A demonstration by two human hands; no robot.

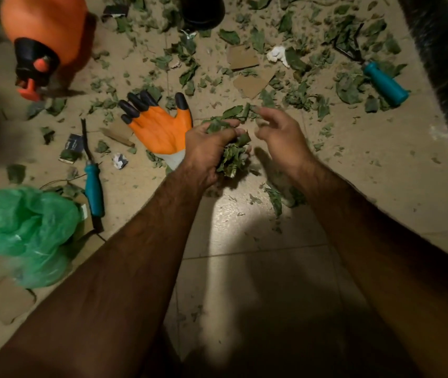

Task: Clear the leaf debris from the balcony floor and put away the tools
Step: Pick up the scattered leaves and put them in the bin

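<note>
Left hand point(212, 148) is clenched round a leaf wad point(233, 159); right hand point(277, 135) is loose, empty. The wad should be packed tight before the green bag point(26, 230) is reached.

Torn green leaf debris point(299, 96) scattered across floor, one leaf wad point(233, 159) gripped in left hand point(206, 148); teal-handled tool point(93, 186) flat at left, teal-handled fork point(385, 83) flat upper right.

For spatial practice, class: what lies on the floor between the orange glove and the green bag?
A teal-handled tool lies between the orange glove and green bag, among leaf scraps; head view.
</note>
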